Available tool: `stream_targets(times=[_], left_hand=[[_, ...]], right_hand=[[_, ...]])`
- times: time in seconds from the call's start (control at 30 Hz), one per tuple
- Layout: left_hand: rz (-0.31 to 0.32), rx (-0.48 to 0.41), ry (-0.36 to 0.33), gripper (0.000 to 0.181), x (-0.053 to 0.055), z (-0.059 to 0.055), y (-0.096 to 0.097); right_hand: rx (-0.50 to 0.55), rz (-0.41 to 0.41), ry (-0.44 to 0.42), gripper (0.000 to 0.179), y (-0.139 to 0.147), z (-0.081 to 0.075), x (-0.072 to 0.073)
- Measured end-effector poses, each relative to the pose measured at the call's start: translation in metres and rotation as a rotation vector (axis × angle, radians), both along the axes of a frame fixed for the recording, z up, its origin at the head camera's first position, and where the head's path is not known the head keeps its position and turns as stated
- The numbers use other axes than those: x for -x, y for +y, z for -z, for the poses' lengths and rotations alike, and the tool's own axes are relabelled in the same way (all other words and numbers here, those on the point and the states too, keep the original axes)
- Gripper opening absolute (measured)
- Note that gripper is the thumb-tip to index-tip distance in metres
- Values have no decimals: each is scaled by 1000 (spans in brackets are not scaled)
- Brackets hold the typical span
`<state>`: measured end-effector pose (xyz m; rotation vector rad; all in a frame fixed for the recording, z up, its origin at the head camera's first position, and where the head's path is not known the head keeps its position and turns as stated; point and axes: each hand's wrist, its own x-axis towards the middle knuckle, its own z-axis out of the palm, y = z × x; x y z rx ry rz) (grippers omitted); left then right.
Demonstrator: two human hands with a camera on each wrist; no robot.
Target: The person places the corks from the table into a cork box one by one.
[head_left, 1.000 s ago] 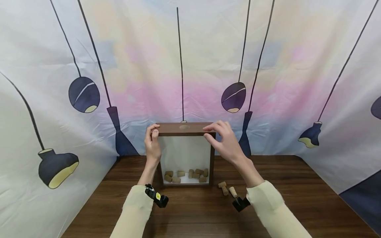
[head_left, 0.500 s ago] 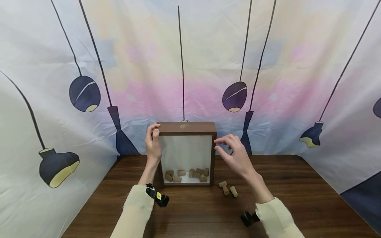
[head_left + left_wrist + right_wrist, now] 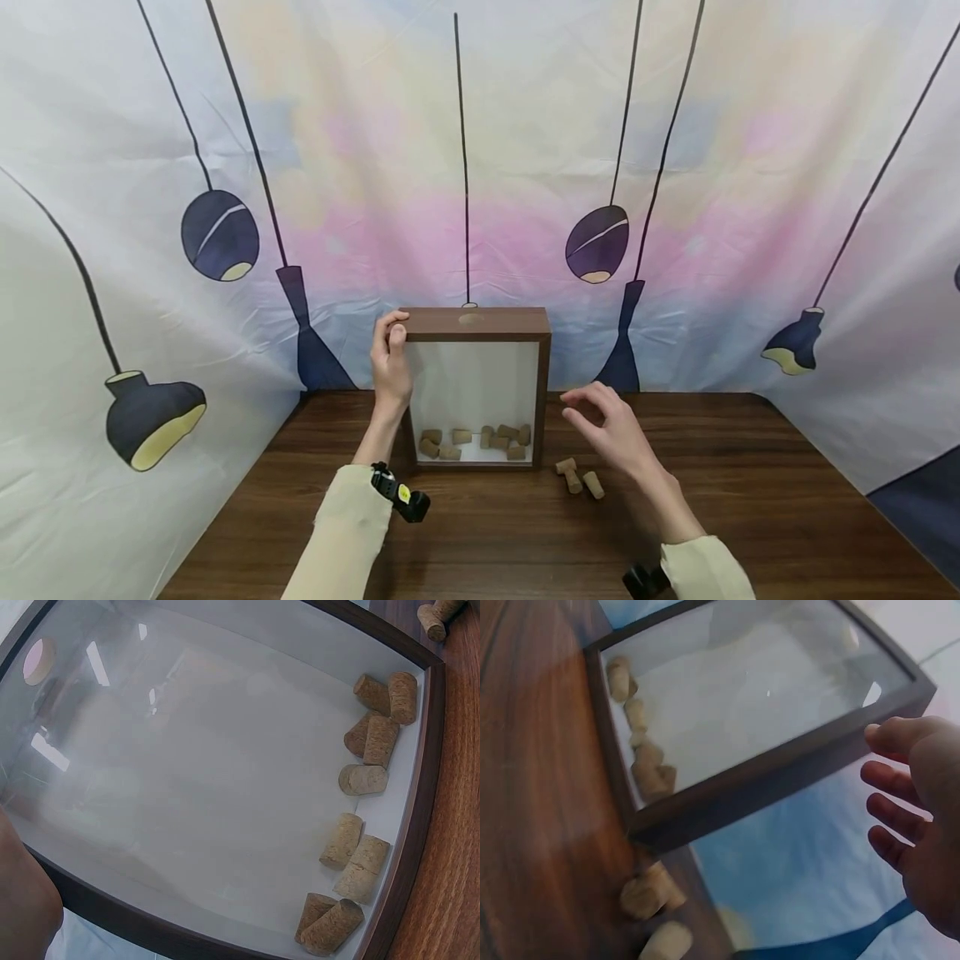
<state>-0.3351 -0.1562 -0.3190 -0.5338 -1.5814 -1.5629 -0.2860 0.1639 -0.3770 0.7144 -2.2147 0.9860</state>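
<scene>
A dark wooden shadow box (image 3: 545,400) with a clear front stands upright on the table, a round hole (image 3: 469,319) in its top. Several corks (image 3: 360,780) lie along its bottom inside. My left hand (image 3: 392,371) grips the box's upper left corner, thumb on the front and fingers over the top. To the right of the box my right hand (image 3: 617,429) hangs in the air with fingers loosely bent, holding nothing. Below it, three loose corks (image 3: 593,485) lie on the table, two of them touching; the right wrist view shows these corks (image 3: 666,943) too.
The brown wood-grain table (image 3: 480,542) reaches back to a fabric backdrop (image 3: 360,150) printed with hanging lamps. Small black cameras, such as the left one (image 3: 411,504), are strapped at both wrists.
My right hand has moved from above the box's top right corner down and to the right, towards the loose corks. The left hand keeps its hold on the box.
</scene>
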Motion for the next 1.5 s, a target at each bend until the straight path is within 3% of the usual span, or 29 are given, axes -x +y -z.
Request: stream_targets(times=[0.53,0.73,0.97,1.17,1.3,1.5], left_hand=[[6,-3,-4,35,1,-1,1],[8,-4,28,35,1,-3,1],[6,-10,10,34,0,-2,0],[13,-9,10,35,2,-1,0],[23,-8,22,35,3,-1,0],[29,-17,27,35,5,1,-2]], right_hand=[[-51,-85,-353,22,29,51,12],[-104,-129,-414,25,41,61,15],[-140,-153,-524,26,54,72,15],[-147,-219,-614,43,63,76,15],[-165,-242,-632,51,67,78,16],[-189,-236,-654,48,68,81,16]])
